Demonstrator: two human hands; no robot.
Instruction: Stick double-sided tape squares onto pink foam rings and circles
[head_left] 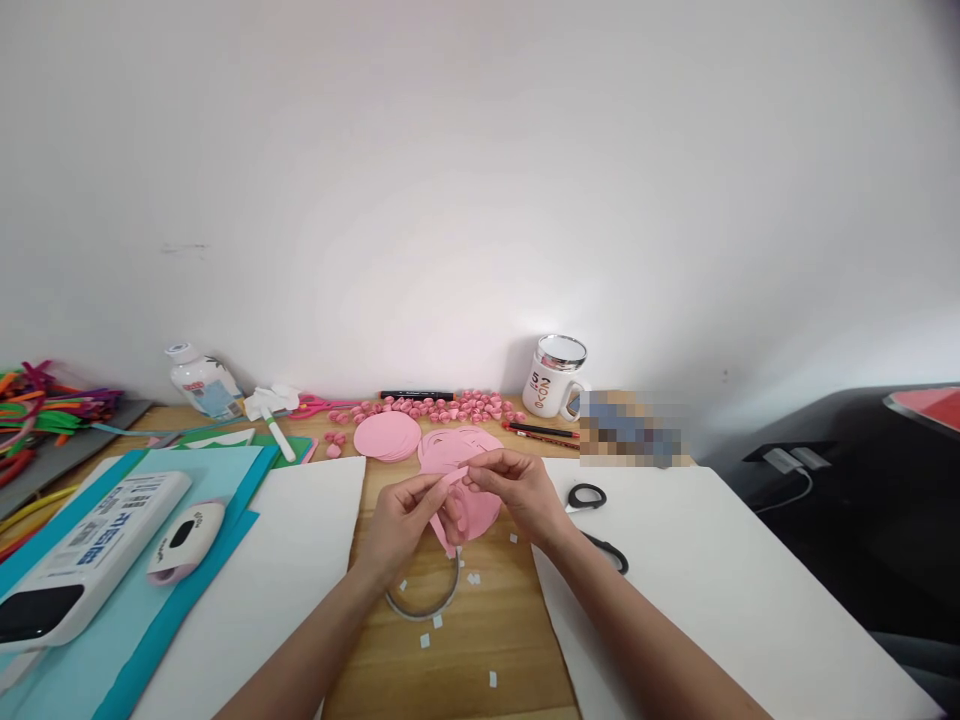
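My left hand pinches one end of a small pink paper strip between thumb and fingers. At its other end, the fingertips of my right hand are closed on the same strip. Just behind and below lie pink paper sheets with curved cut edges, partly hidden by my hands. Farther back is a stack of pink paper circles. A row of small rolled pink paper pieces runs along the wall. Nearer me, a thin grey tape roll lies among small white bits.
White sheets flank the work area. Black-handled scissors lie right, partly hidden by my forearm. A white mug and pencils stand behind. At left are a white device, a small cutter-like tool and a bottle.
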